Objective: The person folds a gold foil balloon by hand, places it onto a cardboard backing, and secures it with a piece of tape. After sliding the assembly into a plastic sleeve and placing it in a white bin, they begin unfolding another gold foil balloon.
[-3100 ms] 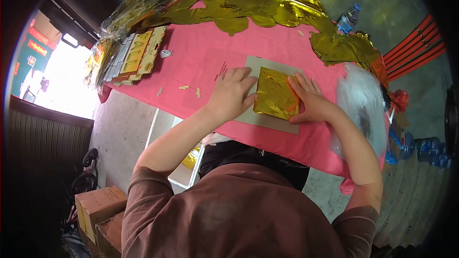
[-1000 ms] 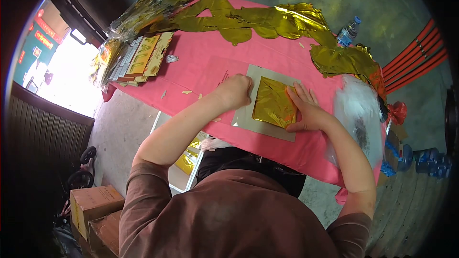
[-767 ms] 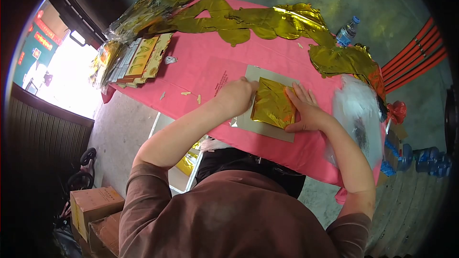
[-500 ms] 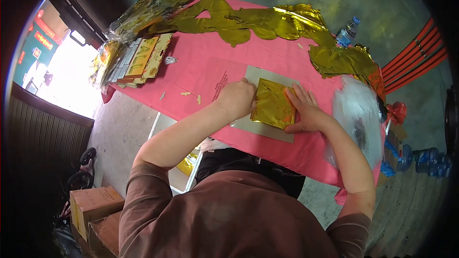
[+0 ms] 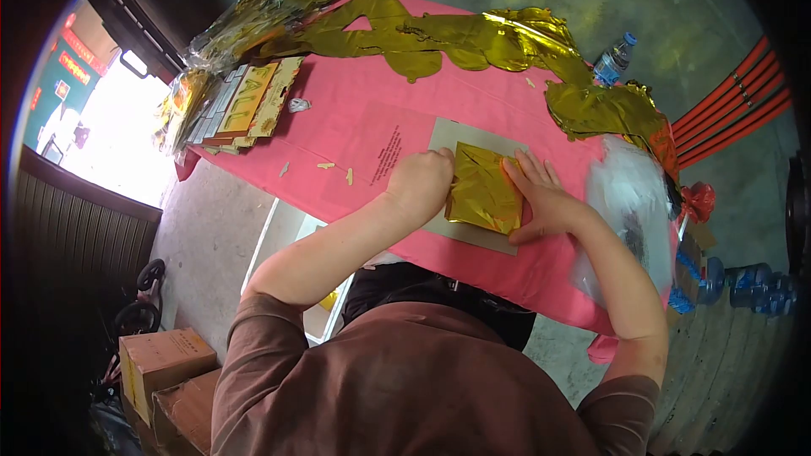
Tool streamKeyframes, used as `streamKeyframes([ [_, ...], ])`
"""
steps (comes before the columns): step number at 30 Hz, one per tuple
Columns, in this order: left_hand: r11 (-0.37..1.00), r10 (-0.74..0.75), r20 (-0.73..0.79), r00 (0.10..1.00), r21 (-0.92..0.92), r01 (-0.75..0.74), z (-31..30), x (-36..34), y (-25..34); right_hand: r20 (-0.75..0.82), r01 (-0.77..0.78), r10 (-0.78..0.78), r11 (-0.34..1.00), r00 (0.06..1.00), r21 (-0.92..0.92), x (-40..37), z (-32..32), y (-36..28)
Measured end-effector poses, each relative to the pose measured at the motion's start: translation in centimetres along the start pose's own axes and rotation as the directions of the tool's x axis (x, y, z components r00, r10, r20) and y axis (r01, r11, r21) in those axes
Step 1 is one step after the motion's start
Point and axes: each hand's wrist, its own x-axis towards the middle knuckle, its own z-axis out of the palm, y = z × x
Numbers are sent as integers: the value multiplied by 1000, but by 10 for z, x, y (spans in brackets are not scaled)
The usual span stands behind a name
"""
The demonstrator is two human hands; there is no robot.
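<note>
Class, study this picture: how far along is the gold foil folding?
Done: one gold foil piece sits folded square on the grey card. In hand: the fisted left hand presses its left edge, the right hand its right. Left: gold foil shapes lie unfolded along the far side.

Two hands (image 5: 420,186) (image 5: 543,200), one foil square (image 5: 483,194), one card (image 5: 443,133), one bottle (image 5: 614,57), two boxes (image 5: 165,359) (image 5: 187,405)

Gold foil (image 5: 483,194), folded into crinkled square, lying flat on grey card (image 5: 480,239)
</note>
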Motion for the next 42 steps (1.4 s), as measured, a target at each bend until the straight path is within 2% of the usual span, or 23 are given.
streamKeyframes([
  [9,1000,10,-81,997,-24,-12,-3,-2,0,-46,11,-10,1000,999,23,0,6,-2],
  [16,994,-38,-3,999,-104,37,-5,-6,3,-146,53,-46,998,988,42,3,16,-3],
  [22,998,-37,-40,999,-57,34,-2,-7,-2,-151,53,-53,999,987,-10,8,17,-11],
  [28,998,62,-116,991,-16,-64,3,-6,-4,-113,41,-43,999,993,-20,14,16,-12],
  [30,998,52,-58,997,-42,-55,-3,-5,-6,-114,31,-32,999,993,-18,14,16,-15],
  [34,997,-16,-35,999,-76,14,-2,0,-16,-114,3,-5,1000,993,-19,17,14,-19],
  [36,989,-81,129,988,-109,95,-8,8,-17,-115,13,-15,1000,993,-25,20,17,-19],
  [39,992,-90,212,973,-72,107,-14,18,-17,-115,14,-17,1000,993,-28,21,16,-19],
  [42,994,-60,129,990,-87,72,-4,16,-16,-116,22,-24,1000,993,-19,22,16,-20],
])
